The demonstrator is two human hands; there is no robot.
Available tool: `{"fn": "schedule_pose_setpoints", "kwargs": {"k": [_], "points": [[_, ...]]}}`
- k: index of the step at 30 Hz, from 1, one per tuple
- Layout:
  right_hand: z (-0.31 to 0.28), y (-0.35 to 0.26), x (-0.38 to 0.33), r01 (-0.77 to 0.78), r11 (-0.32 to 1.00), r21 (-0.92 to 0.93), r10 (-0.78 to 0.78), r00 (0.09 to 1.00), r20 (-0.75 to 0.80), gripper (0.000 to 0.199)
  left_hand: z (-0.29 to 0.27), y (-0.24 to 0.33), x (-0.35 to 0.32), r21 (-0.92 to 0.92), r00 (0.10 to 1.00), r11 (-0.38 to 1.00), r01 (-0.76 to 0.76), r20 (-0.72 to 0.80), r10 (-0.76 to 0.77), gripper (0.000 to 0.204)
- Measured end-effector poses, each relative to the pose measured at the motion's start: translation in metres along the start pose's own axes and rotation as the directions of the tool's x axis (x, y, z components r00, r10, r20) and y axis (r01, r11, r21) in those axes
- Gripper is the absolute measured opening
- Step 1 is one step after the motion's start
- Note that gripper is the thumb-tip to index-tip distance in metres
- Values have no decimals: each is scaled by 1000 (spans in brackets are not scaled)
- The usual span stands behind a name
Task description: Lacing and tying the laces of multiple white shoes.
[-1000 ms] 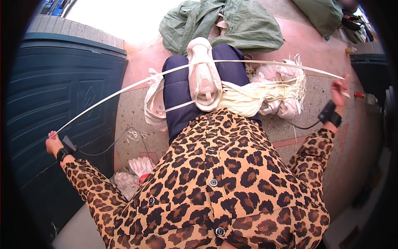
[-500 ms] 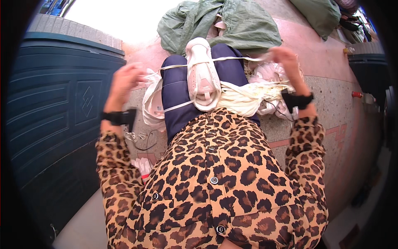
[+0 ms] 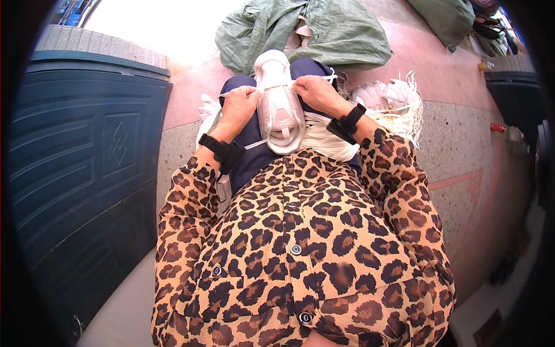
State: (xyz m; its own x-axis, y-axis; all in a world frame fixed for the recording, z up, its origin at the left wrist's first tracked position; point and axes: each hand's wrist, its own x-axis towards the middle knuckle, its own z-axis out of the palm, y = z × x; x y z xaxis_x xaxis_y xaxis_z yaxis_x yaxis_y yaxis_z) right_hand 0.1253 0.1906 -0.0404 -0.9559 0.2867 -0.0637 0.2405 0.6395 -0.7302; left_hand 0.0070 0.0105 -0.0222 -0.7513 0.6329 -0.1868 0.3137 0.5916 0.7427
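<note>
Flanking the shoe (image 3: pixel 281 115), left hand (image 3: pixel 238 109) and right hand (image 3: pixel 319 95) pinch the lace (image 3: pixel 276 87), fingertips closed, toe-end crossing apparently made, ankle-end rows seemingly unlaced.

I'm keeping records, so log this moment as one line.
Shoe: on lap, toe away; left hand: pinching lace left of shoe; right hand: pinching lace right of shoe

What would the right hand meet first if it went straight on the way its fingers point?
Likely the pink-and-white sneaker, on its right side; the right hand looks close against or touching it, depth being unclear.
</note>
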Motion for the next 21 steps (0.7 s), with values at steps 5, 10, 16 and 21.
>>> {"fn": "schedule_pose_setpoints", "kwargs": {"k": [5,10,16,21], "points": [[-2,-13,6,57,972,-226,-57,998,8,17,3,1,1,141,997,989,39,-67,-30,25],[-5,-22,10,348,697,-627,-383,920,84,8,4,9,1,293,996,956,21,-92,7,21],[0,-26,11,405,539,-739,-469,873,137,7,3,13,2,346,994,938,-27,-88,61,22],[1,-24,13,429,545,-721,-481,864,150,6,3,13,2,337,990,938,-86,-77,118,23]]}}
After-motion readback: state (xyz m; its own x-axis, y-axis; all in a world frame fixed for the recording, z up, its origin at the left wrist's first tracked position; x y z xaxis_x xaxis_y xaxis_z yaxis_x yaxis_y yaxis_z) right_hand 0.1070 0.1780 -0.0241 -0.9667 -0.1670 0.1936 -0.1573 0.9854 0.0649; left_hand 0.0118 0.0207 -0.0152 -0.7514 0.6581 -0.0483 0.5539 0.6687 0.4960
